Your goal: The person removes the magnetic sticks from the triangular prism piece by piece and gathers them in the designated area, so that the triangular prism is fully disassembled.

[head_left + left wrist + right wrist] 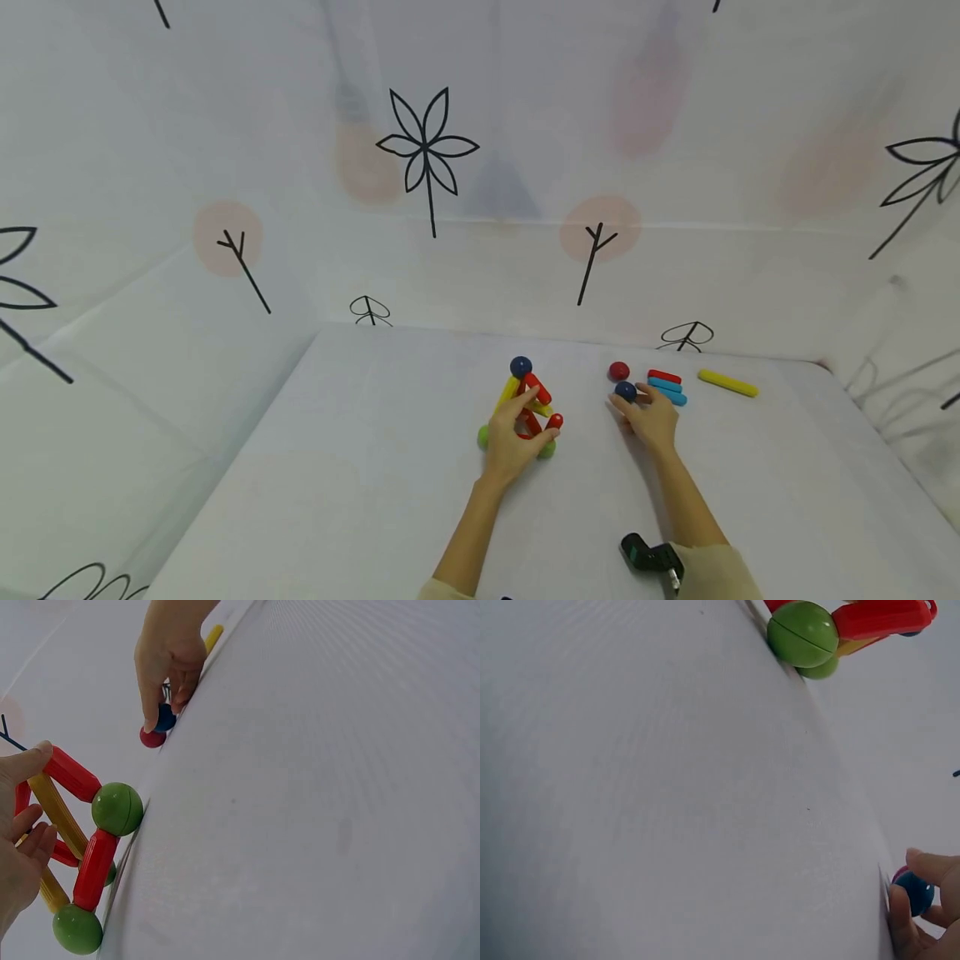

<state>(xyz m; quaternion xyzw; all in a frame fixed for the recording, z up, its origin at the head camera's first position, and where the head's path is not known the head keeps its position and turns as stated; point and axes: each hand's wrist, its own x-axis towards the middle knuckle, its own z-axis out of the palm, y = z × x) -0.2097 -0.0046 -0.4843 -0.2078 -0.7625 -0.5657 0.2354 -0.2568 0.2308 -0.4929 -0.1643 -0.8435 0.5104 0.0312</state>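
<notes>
A standing frame of magnetic rods and balls is near the middle of the table: a dark blue ball [521,367] on top, a yellow rod [507,393] and red rods below, green balls [118,809] at the base. My left hand [511,443] grips this frame from its near side, its thumb at the end of a red rod [73,774]. To the right, my right hand [655,422] pinches a second blue ball [625,391] between thumb and fingers, close over the table. A red ball [618,371] lies just behind it.
Beyond my right hand lie a short red rod [664,377] and two light blue rods [667,392], side by side. A long yellow rod [728,383] is farther right. A dark green and black object [649,553] is beside my right sleeve. A patterned cloth wall stands behind the table.
</notes>
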